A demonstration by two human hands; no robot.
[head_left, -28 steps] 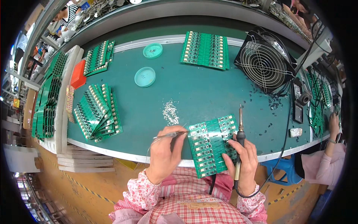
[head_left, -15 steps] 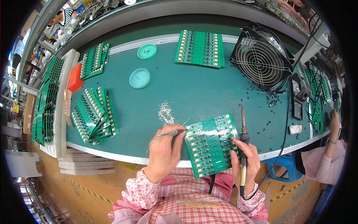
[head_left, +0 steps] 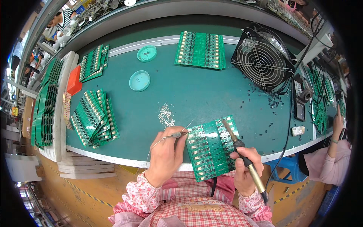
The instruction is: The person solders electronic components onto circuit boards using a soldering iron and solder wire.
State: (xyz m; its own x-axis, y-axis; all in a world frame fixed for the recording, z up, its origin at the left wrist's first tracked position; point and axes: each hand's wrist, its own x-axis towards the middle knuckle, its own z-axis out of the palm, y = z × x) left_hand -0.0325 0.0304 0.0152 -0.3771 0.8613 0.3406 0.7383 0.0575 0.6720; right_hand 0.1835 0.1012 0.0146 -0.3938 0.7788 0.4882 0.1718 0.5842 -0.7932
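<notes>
My left hand is closed, pinching a thin silvery solder wire and what looks like a slim metal tool, its kind unclear. Its fingertips are at the upper left corner of a green circuit board, which has two columns of pale components and lies tilted over the table's front edge. A soldering iron is gripped in my right hand. The iron's tip slants up and left over the board's upper right part; whether it touches is unclear.
Board stacks stand at the back and left. Two round turquoise dishes, white bits and a black fan are on the table. Black parts lie around the fan. The iron's cord runs right; a co-worker's arm is beyond.
My right hand has swung the soldering iron's tip left, from beside the board to over its upper right part. My left hand and the board are almost unmoved.
</notes>
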